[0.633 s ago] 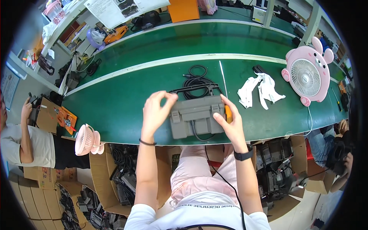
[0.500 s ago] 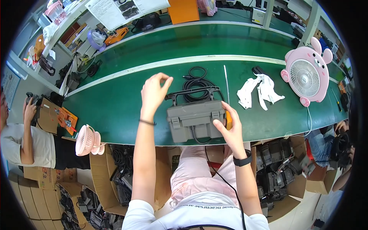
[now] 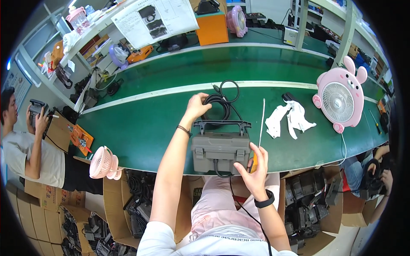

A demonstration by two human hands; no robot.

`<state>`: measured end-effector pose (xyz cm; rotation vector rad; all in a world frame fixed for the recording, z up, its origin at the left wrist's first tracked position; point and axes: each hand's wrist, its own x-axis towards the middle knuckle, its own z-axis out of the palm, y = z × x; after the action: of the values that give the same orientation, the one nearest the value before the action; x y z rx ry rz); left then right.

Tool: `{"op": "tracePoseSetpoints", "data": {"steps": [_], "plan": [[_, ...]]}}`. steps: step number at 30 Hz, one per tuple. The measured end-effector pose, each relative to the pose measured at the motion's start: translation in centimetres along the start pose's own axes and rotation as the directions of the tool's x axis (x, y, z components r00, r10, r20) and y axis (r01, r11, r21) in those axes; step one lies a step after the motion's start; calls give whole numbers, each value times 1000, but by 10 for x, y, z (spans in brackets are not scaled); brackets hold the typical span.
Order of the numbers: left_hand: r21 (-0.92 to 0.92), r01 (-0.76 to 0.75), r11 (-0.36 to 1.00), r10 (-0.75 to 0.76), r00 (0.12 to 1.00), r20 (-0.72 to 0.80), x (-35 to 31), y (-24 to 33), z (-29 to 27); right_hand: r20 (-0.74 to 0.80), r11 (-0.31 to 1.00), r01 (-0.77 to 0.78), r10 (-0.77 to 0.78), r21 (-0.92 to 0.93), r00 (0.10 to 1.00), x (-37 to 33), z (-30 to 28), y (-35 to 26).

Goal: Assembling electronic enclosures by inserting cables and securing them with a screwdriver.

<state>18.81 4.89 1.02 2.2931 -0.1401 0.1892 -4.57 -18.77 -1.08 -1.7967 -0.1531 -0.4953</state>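
Note:
A dark grey plastic case (image 3: 221, 149) with two front latches and a raised carry handle (image 3: 222, 123) stands at the bench's near edge. Just behind it, my left hand (image 3: 198, 106) closes its fingers on the left side of a coiled black cable (image 3: 224, 113). My right hand (image 3: 256, 173) grips the case's right front corner, thumb on the front, fingers along the side. A screwdriver with an orange-yellow handle (image 3: 255, 163) lies by those fingers, its long shaft (image 3: 262, 121) pointing away; whether the hand also holds it is unclear. A short cable loop (image 3: 217, 170) hangs at the case's front.
White gloves (image 3: 290, 118) and a pink rabbit-shaped fan (image 3: 339, 102) are on the green bench (image 3: 166, 96) to the right. A small pink fan (image 3: 102, 163) sits at the left edge. Cardboard boxes (image 3: 115, 209) of dark parts stand below. People work at both sides.
My left hand has come down and right onto the coiled cable and closed on it. The screwdriver's shaft now leans more to the right. The view has tilted up a little.

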Motion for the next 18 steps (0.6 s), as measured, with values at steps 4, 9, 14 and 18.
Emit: {"op": "tracePoseSetpoints", "data": {"steps": [4, 9, 14, 18], "plan": [[166, -337, 927, 366, 911, -190, -24, 67, -62, -45, 999, 42, -44, -32, 998, 11, 12, -3], [480, -578, 659, 730, 644, -227, -96, 132, -63, -191, 996, 77, -67, 44, 979, 30, 43, 11], [555, -577, 599, 711, 702, -38, -188, 94, 10, -303, 922, 155, -44, 354, 952, 12, 32, 13], [619, -497, 609, 707, 694, -139, -199, 79, 41, -222, 974, 51, -1, 221, 975, 8, 24, 19]]}}
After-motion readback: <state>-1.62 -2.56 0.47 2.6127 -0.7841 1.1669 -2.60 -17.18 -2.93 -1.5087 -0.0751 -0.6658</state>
